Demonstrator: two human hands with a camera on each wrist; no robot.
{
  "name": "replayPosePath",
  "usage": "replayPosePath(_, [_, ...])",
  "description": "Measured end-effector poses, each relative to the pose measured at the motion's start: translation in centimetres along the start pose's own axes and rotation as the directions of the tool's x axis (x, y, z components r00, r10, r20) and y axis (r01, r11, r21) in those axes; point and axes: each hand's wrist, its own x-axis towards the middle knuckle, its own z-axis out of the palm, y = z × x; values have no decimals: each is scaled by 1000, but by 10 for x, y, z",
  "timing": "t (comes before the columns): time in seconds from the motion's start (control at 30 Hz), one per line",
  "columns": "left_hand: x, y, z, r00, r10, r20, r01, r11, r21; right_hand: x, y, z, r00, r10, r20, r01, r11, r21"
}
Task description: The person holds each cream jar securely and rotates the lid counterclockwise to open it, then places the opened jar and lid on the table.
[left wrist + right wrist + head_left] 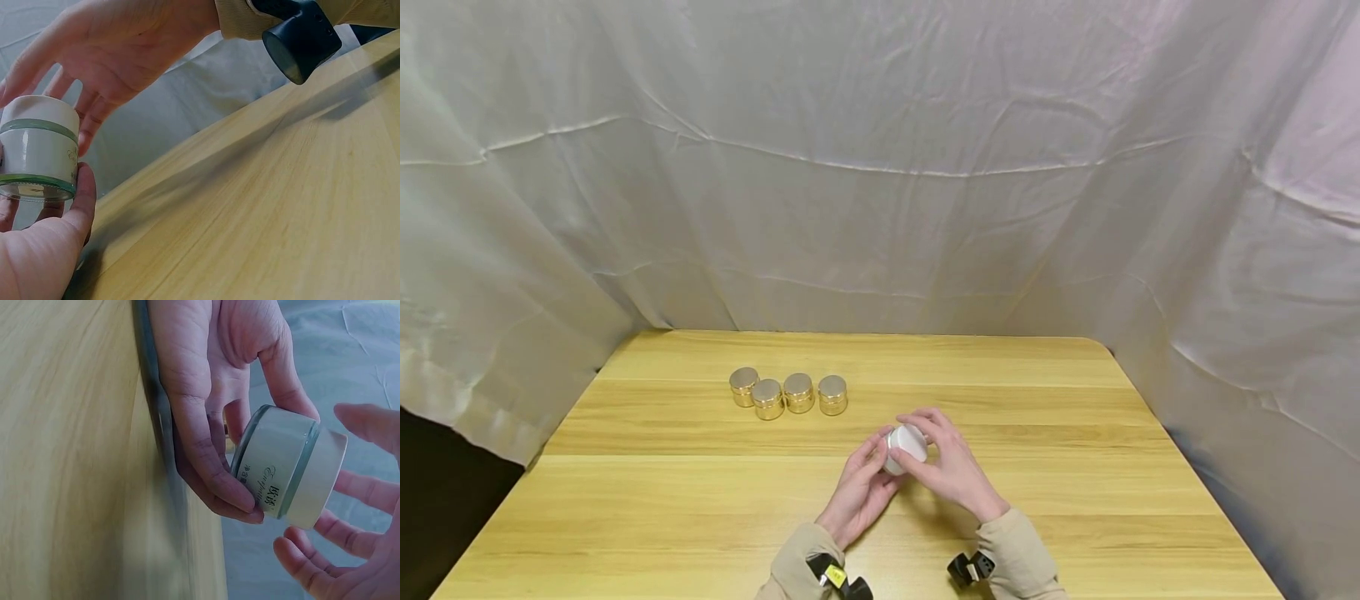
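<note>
One white jar point(275, 462) is gripped by fingers of the left hand point(859, 492); the right hand point(953, 468) has fingers spread around its lid point(320, 478). Four gold jars point(799, 393) hide their contents.

curved left fingers point(205, 447), loosely spread right fingers point(351, 536)

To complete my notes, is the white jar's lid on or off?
On: the lid caps the white jar in both wrist views; how tightly, I cannot tell.
</note>
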Motion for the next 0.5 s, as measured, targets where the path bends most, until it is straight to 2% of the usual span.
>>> replayPosePath(0.17, [0,0,0,1000,1,1,-1,1000,-1,1,1,1,1000,24,-13,-24,999,-22])
replayPosePath(0.5, [0,0,0,1000,0,-1,0,1000,-5,0,1,1,1000,-20,16,20,1000,-4])
